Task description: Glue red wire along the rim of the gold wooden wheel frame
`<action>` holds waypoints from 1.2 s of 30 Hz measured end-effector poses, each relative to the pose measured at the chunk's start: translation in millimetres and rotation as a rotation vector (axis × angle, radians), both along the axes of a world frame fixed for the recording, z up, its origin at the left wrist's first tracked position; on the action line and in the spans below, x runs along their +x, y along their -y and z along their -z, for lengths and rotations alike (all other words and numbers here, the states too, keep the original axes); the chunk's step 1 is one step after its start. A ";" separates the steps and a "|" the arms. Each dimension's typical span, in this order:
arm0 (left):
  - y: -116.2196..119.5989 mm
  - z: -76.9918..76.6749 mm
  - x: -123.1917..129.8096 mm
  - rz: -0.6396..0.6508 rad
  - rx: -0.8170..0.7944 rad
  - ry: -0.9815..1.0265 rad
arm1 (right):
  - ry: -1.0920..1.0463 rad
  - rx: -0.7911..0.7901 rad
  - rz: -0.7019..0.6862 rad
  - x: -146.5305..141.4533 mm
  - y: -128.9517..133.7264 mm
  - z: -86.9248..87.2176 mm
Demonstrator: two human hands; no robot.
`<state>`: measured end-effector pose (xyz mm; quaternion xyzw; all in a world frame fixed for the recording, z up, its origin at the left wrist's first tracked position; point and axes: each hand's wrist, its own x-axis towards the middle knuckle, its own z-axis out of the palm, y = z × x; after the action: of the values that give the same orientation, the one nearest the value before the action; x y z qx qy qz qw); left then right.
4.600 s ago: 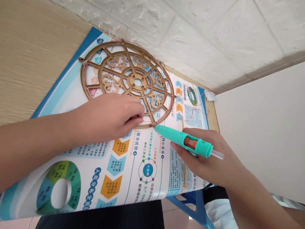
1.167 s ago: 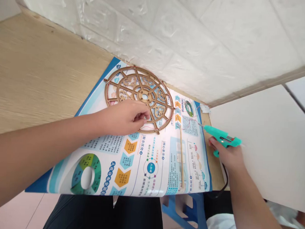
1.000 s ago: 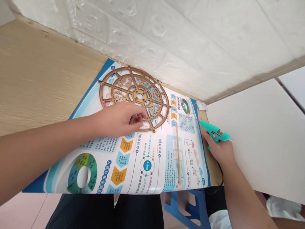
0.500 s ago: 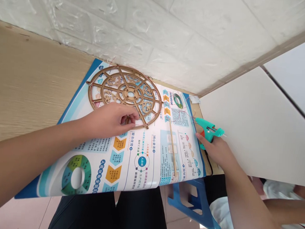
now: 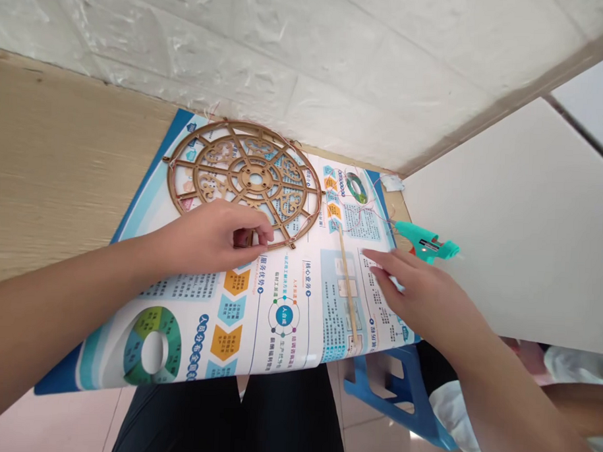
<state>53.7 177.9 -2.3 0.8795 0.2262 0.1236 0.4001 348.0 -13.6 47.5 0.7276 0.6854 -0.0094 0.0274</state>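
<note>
A round brown openwork frame [image 5: 256, 178] with thin reddish wire along its rim lies on a printed sheet [image 5: 178, 353]. At its near edge is my left hand [image 5: 216, 239], closed, thumb and index finger pinched at the rim; whatever it grips is too small to make out. My right hand [image 5: 413, 289] is over the sheet's right part, fingers apart, holding nothing. Beyond it rests a teal glue gun [image 5: 427, 243], its handle partly hidden. A thin wooden stick [image 5: 348, 280] lies between the two hands.
Behind the table [image 5: 71, 158] rises a white brick-patterned wall [image 5: 238, 46]. Loose thin wires and a small white piece [image 5: 392, 183] are at the sheet's far right corner. A white panel [image 5: 504, 226] stands at the right. Below are a blue stool [image 5: 399, 394] and another person's arm [image 5: 577, 400].
My right hand has let go of the glue gun and moved left over the sheet, with its fingers apart. My left hand stays at the rim. The view has shifted slightly.
</note>
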 end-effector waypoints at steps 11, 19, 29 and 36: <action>-3.8 4.5 2.8 0.010 -0.025 0.059 | -0.154 0.458 -0.742 -0.4 -59.8 6.6; -4.0 7.0 2.4 0.030 0.036 0.075 | -1.078 0.511 -0.315 -59.2 -79.0 30.3; -6.4 7.8 6.0 0.045 0.109 0.074 | -1.061 0.438 -0.241 -54.2 -83.3 58.8; -5.7 8.8 7.3 0.032 0.187 0.085 | -1.042 0.401 -0.210 -55.7 -87.0 57.9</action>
<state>61.0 183.6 -11.2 0.9103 0.1824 0.1750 0.3277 292.3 73.4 -10.4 0.5457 0.6656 -0.2339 -0.4522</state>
